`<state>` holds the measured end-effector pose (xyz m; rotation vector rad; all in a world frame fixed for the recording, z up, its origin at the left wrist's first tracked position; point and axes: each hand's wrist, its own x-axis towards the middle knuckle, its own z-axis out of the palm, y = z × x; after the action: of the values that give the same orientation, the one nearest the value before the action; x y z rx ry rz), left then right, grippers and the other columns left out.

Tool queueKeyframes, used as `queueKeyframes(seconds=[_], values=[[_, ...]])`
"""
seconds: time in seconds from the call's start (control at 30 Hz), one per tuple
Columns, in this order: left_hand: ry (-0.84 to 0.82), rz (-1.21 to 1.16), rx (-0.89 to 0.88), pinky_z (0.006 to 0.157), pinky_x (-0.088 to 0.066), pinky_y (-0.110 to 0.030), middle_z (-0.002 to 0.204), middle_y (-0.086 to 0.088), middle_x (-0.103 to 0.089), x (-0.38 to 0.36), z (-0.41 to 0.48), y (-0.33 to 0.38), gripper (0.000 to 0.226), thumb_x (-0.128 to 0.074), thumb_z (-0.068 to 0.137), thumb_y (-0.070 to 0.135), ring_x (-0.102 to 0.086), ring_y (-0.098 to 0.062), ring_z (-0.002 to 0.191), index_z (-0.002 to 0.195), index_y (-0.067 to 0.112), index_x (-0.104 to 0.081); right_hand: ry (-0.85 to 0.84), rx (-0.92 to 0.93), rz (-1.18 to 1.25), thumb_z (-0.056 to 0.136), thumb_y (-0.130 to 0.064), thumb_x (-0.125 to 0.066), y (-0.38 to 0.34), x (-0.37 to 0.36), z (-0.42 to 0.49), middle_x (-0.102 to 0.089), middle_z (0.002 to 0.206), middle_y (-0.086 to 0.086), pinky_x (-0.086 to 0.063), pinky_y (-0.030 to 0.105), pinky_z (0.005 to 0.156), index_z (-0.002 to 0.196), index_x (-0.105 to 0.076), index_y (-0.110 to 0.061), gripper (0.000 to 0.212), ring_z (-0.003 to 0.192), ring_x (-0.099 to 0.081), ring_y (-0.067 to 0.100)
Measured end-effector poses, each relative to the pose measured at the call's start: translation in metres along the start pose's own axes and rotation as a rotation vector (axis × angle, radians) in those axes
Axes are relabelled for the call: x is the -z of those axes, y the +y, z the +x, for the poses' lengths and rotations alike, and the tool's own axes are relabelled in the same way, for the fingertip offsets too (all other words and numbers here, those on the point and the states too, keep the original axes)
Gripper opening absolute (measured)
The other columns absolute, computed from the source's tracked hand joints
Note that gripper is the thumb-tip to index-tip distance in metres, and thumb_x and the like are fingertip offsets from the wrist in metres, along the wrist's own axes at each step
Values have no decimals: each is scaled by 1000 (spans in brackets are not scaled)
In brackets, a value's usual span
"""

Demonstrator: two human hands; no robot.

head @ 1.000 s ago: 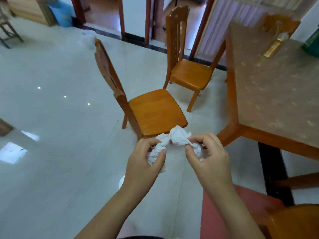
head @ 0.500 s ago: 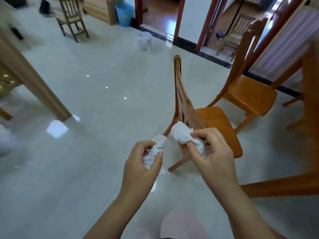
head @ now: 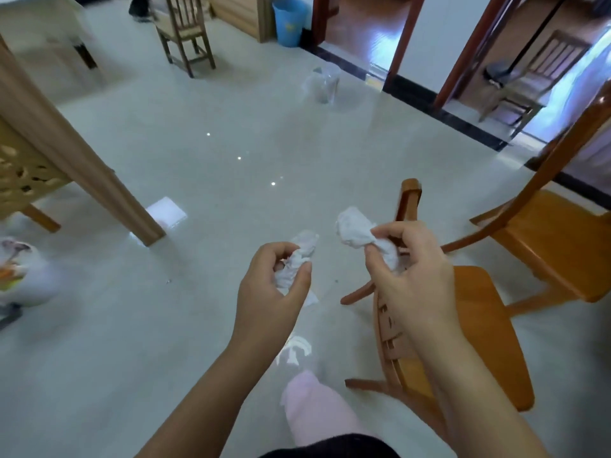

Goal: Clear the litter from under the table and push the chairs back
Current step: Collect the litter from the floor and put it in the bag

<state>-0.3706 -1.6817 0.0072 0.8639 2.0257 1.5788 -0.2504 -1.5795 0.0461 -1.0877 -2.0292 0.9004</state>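
My left hand (head: pixel 274 285) holds a crumpled white tissue (head: pixel 299 256) between thumb and curled fingers. My right hand (head: pixel 413 269) pinches a second, bigger wad of white tissue (head: pixel 355 229). The two wads are apart, a short gap between them. Both hands hover above the pale tiled floor. Below my right hand stands an orange wooden chair (head: pixel 476 328), its back towards me. A second orange chair (head: pixel 555 239) stands further right. The dining table is out of view.
A clear plastic bin (head: pixel 325 84) stands on the floor ahead, a blue bin (head: pixel 289 26) by the far wall. A small dark wooden chair (head: pixel 185 31) is at the back left. A light wooden furniture leg (head: pixel 79 166) slants at left. Doorways open ahead.
The view has swung left, away from the table. The hands have drawn apart and each now carries its own wad of tissue.
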Motion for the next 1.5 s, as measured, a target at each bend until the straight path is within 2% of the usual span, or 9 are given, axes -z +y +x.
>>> queueKeyframes(seconds=[0.1,0.27,0.43,0.7,0.87,1.03,1.2,1.37,1.5], values=[[21,24,-32,68,-40,-3,84,20,-59,-12,59,9,22,-63,83,16,-55,7,81,88,35,-54,-25,-9,21,80,-9,-65,3,-7,57,-54,88,-17,-43,7,71,91,-56,-25,21,88,-51,-5],[47,11,-7,67,-39,-3,84,18,-59,-29,143,5,23,-64,83,15,-54,7,79,87,35,-53,10,-58,-7,80,-12,-64,14,-25,139,-55,89,-15,-46,27,77,91,-56,-26,19,89,-51,-1],[7,34,-12,66,-39,-3,85,15,-59,-35,239,-13,26,-64,83,12,-54,6,78,87,35,-52,6,-76,16,79,-5,-65,21,-70,221,-58,88,-8,-38,3,68,88,-58,-22,20,84,-51,-6],[-82,78,-87,68,-36,-1,85,16,-58,-5,429,-22,29,-64,82,11,-51,11,81,85,36,-50,43,-80,42,77,-3,-66,-6,-177,386,-58,85,-8,-38,5,69,86,-60,-19,20,82,-53,-3],[-105,78,-84,67,-36,-2,82,17,-57,-9,532,-27,29,-64,82,9,-51,13,78,84,35,-51,88,-82,50,76,-2,-66,-3,-216,477,-61,85,-1,-39,6,68,86,-61,-18,20,81,-54,1],[-177,84,-75,64,-36,-2,79,16,-56,-46,618,-29,27,-65,82,10,-50,13,76,82,33,-51,150,-152,28,76,-3,-66,29,-222,554,-59,85,-4,-37,4,67,85,-59,-22,22,81,-52,-5],[-222,74,-133,65,-36,-1,79,17,-55,-113,732,-18,17,-65,82,10,-49,16,76,88,23,-55,218,-177,-13,77,-3,-66,79,-215,661,-58,87,-3,-38,4,68,88,-61,-16,18,83,-52,-4],[-270,50,-102,63,-36,-1,76,19,-57,-178,836,7,24,-65,83,14,-51,13,74,81,35,-52,221,-172,-12,77,-3,-66,111,-204,776,-59,88,0,-42,10,70,89,-62,-14,17,82,-53,2],[-226,39,-93,64,-36,-2,76,17,-57,-212,916,11,25,-65,82,12,-51,12,74,81,34,-53,194,-150,-19,77,-3,-66,136,-207,862,-59,87,2,-41,11,70,90,-62,-13,17,83,-53,3]])
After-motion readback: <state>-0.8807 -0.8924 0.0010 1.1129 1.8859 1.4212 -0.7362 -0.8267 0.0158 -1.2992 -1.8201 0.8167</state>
